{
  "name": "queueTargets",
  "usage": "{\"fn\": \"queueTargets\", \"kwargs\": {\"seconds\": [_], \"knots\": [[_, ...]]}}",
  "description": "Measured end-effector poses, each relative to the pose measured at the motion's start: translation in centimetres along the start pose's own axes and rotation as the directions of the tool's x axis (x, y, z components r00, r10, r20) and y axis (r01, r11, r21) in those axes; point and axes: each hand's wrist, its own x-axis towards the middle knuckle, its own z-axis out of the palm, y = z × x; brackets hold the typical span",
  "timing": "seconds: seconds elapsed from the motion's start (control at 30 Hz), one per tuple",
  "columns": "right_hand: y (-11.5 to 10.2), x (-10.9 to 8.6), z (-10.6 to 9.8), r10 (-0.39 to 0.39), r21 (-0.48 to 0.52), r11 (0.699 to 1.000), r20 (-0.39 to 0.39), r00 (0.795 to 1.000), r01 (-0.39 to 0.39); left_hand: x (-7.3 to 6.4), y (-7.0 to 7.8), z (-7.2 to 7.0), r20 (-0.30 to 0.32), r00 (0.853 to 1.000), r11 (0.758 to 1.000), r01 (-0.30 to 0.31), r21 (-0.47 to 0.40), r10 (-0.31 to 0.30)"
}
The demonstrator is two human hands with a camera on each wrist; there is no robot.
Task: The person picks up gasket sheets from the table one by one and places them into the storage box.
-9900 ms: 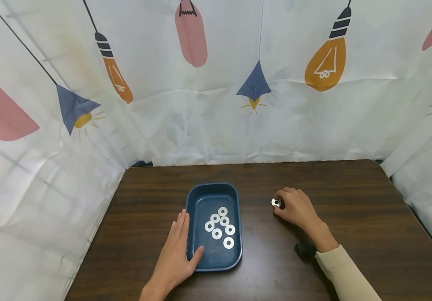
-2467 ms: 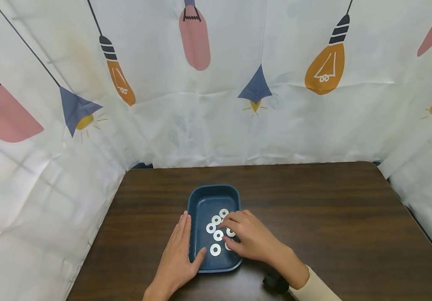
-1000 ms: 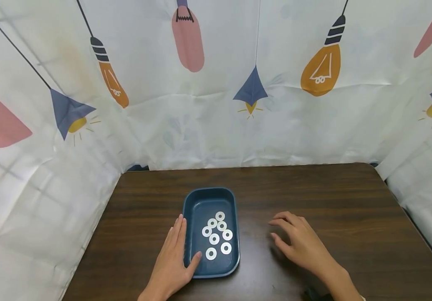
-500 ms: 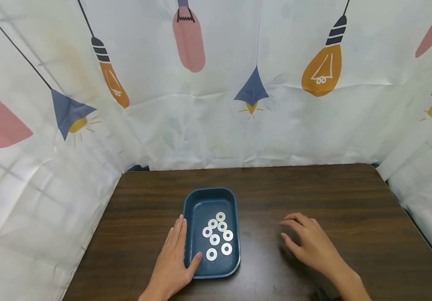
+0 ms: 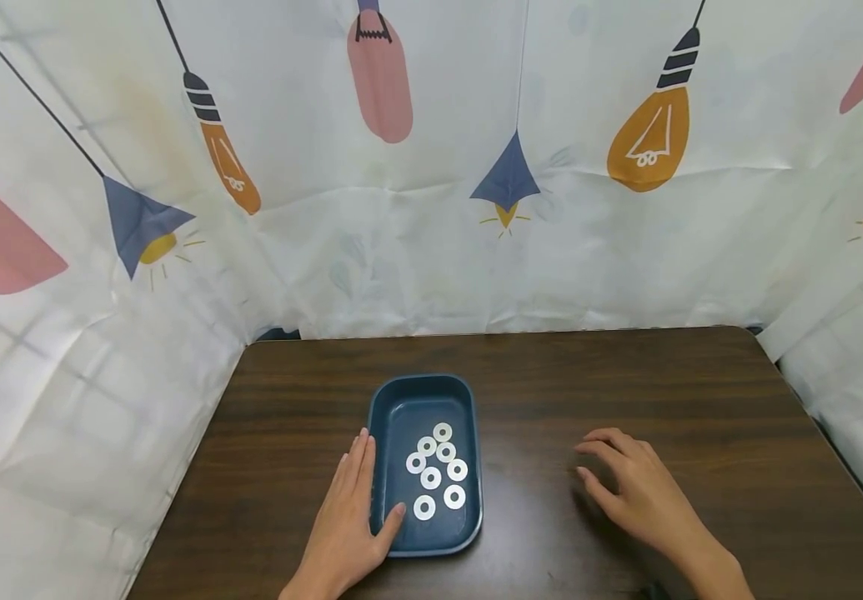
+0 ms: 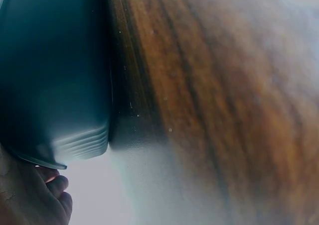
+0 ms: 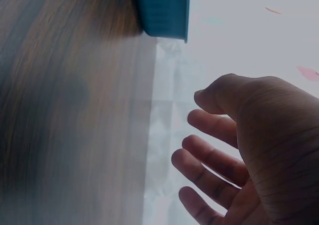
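Observation:
A dark blue rectangular tray (image 5: 423, 533) stands on the brown table, left of the middle in the head view. Several flat white ring washers (image 5: 431, 477) lie spread over its floor, one (image 5: 424, 507) at the near end. Along the tray's left side rests my left hand (image 5: 344, 521), fingers straight and together against the wall, thumb over the rim. The left wrist view shows the tray's outer wall (image 6: 55, 75) with fingertips by its rim. My right hand (image 5: 644, 496) hovers over the table right of the tray, fingers loosely bent, nothing between them; the right wrist view shows it bare too.
The wood-grain table (image 5: 551, 375) reaches back to a white curtain (image 5: 416, 275) printed with lamps and bulbs, which also hangs at both sides. A small dark object (image 5: 654, 590) shows under the right wrist at the bottom edge.
Earlier my right hand pinched washers right of the tray, then reached into it; one more washer now lies at the near end. The right hand has withdrawn and drifted right. The left hand stayed.

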Motion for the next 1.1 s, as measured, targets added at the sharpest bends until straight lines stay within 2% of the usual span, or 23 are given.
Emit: {"fn": "queueTargets", "kwargs": {"seconds": [0.23, 0.53, 0.8, 1.1], "knots": [[0.2, -0.2, -0.5, -0.026, -0.030, 0.999, -0.013, 1.000, 0.025, -0.1, -0.1, 0.0, -0.005, 1.000, 1.000, -0.007, 0.007, 0.007], [0.7, -0.9, -0.6, -0.013, -0.036, 0.999, -0.008, 1.000, 0.013, -0.1, 0.0, -0.1, -0.004, 1.000, 1.000, -0.005, -0.002, 0.005], [1.3, -1.4, -0.7, -0.031, -0.056, 0.998, -0.024, 0.999, 0.030, -0.1, -0.1, -0.2, -0.021, 1.000, 1.000, -0.016, -0.008, 0.016], [2.3, -2.7, -0.5, -0.015, -0.077, 0.997, -0.037, 0.999, 0.012, -0.2, -0.1, 0.0, -0.044, 0.999, 1.000, -0.021, -0.006, 0.021]]}}
